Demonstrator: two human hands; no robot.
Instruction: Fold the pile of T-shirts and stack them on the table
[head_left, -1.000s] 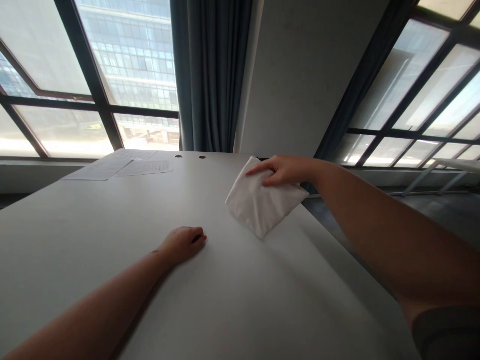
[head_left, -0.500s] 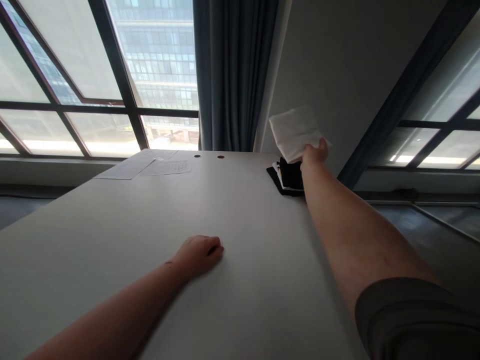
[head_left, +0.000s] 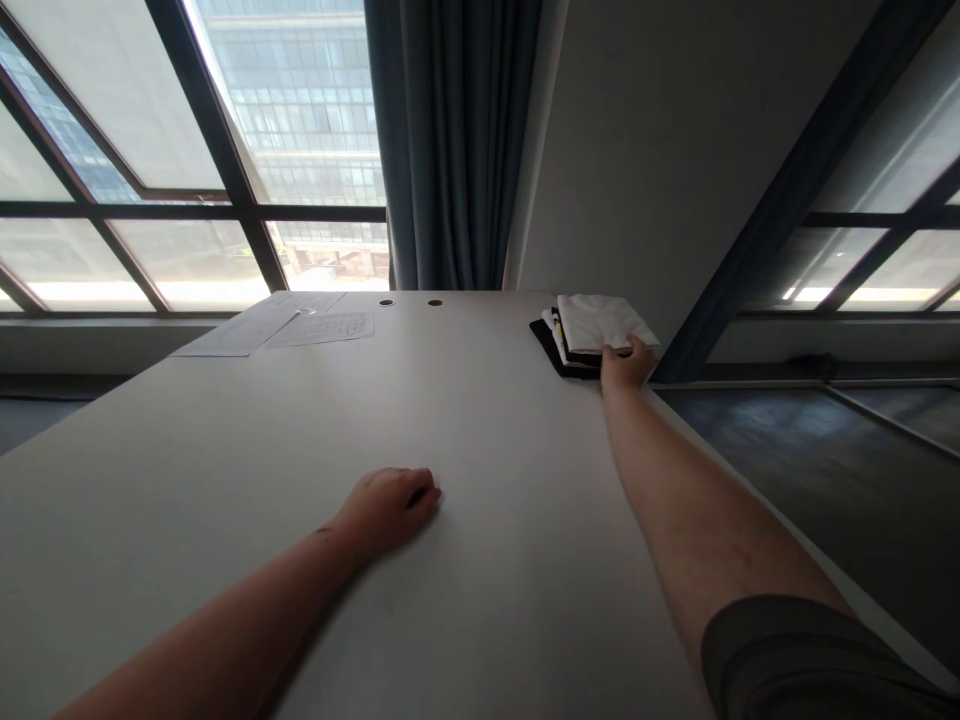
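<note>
A folded white cloth (head_left: 606, 325), perhaps a garment, lies flat on top of a small stack of folded black and white cloths (head_left: 556, 352) at the far right of the table. My right hand (head_left: 628, 364) grips its near edge, the thumb on the left and the fingers curled over the front. A bit of yellow shows at the stack's left side. Loosely curled, my left hand (head_left: 390, 508) rests on the white tabletop (head_left: 480, 580) near the middle, well apart from the stack. Nothing shows in its closed fingers.
Printed sheets of paper (head_left: 319, 330) lie at the table's far left. Two round holes (head_left: 435, 302) sit near the back edge. Behind stand a blue curtain (head_left: 454, 150), windows and a grey wall (head_left: 660, 150). The table's right edge drops to a dark floor (head_left: 757, 440).
My right hand has brought the white cloth down from above the stack to lie on it. My left hand stays in place. The view has shifted slightly.
</note>
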